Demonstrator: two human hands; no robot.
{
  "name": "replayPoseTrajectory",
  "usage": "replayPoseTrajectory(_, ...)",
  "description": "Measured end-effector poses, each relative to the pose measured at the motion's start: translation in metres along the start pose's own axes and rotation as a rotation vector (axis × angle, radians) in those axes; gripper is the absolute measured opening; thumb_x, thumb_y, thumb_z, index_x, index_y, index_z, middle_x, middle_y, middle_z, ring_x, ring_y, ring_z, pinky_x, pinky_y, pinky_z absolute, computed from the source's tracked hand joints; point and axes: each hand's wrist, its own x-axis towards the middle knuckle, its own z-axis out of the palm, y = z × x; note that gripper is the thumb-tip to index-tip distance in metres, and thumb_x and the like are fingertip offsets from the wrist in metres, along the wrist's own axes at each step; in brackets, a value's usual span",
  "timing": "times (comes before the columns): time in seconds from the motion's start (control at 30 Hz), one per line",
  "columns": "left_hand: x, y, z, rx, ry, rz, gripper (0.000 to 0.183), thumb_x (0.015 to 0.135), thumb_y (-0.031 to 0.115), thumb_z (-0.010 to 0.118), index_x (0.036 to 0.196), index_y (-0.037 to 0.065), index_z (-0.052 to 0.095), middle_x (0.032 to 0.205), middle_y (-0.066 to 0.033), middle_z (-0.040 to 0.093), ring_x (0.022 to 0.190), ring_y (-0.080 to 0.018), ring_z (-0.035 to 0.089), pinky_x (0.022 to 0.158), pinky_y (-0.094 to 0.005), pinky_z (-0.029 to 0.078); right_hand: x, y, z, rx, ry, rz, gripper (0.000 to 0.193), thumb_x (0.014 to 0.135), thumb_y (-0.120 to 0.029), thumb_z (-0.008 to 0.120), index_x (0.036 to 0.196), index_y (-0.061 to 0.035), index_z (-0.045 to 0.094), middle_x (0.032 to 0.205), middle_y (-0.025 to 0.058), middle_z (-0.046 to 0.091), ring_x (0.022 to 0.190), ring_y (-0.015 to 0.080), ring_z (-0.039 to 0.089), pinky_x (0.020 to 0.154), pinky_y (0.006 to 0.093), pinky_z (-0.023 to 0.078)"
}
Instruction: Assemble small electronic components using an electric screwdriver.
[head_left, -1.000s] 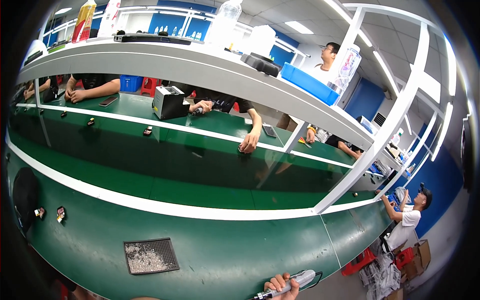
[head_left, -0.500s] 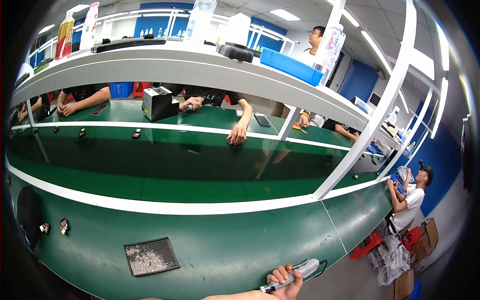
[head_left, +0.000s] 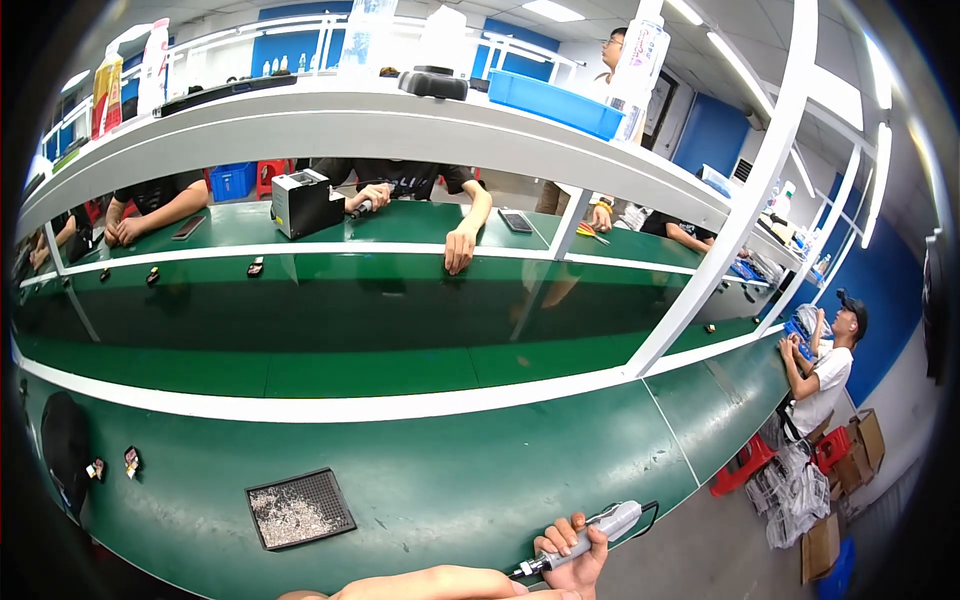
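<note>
In my right hand [head_left: 572, 563] I hold a grey electric screwdriver [head_left: 606, 524], fingers wrapped round its body, near the lower edge. Its bit end points down and left, its cord end up and right. My left forearm [head_left: 430, 582] enters along the bottom edge and reaches toward the bit end. The fingers of my left hand are cut off below the picture, so what they hold does not show. Left of the screwdriver, a black tray [head_left: 338, 497] of small shiny metal pieces, seemingly screws, lies on the green bench [head_left: 430, 460].
Two small parts [head_left: 132, 461] and a black object [head_left: 64, 450] lie at the bench's left. A white shelf [head_left: 330, 125] with bottles and a blue bin [head_left: 555, 102] spans above. A co-worker's hand [head_left: 460, 248] rests beyond the white rail; another person [head_left: 825, 385] is at the right.
My left forearm has come further into view, up toward the bit end. The screwdriver has shifted slightly up and left. The co-worker's hand opposite has moved back. The whole view has shifted a little.
</note>
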Motion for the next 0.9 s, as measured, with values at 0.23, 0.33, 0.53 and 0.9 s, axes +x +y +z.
replayPoseTrajectory(0.23,0.005,-0.010,0.003,-0.123,-0.040,0.019,0.031,0.075,0.005,0.068,0.102,0.018,0.075,0.108,-0.0170,0.069,0.092,-0.0255,0.065,0.071,-0.0306,0.054,-0.002,-0.005,0.002,0.005,0.008,-0.025,0.015,0.084,-0.024,0.060,0.091,-0.0111,0.057,0.069,0.0001,0.040,0.062,0.0117,0.039,0.070,0.0297,0.035)
replayPoseTrajectory(0.33,0.000,-0.022,0.015,-0.285,0.117,0.097,0.026,0.075,0.002,0.068,0.097,0.013,0.076,0.107,-0.0181,0.068,0.092,-0.0256,0.064,0.072,-0.0299,0.053,-0.001,-0.004,0.004,0.036,0.023,-0.045,0.020,0.084,-0.019,0.063,0.098,-0.0058,0.056,0.073,0.0013,0.040,0.065,0.0133,0.038,0.068,0.0294,0.034)
replayPoseTrajectory(0.53,-0.009,-0.037,0.019,-0.662,0.211,0.175,0.016,0.077,0.000,0.071,0.091,0.007,0.074,0.099,-0.0185,0.069,0.087,-0.0255,0.064,0.069,-0.0293,0.052,-0.004,-0.005,0.001,0.046,0.029,-0.055,0.019,0.085,-0.019,0.062,0.098,-0.0064,0.057,0.073,0.0019,0.040,0.065,0.0135,0.038,0.068,0.0294,0.033)
replayPoseTrajectory(0.9,-0.012,-0.031,0.031,-0.847,0.405,0.015,0.021,0.089,0.026,0.070,0.086,0.008,0.060,0.075,-0.0064,0.068,0.064,-0.0184,0.063,0.062,-0.0286,0.048,-0.003,-0.009,-0.004,0.032,-0.022,-0.024,0.014,0.087,-0.023,0.057,0.091,-0.0099,0.057,0.070,0.0011,0.041,0.065,0.0130,0.039,0.072,0.0301,0.035)
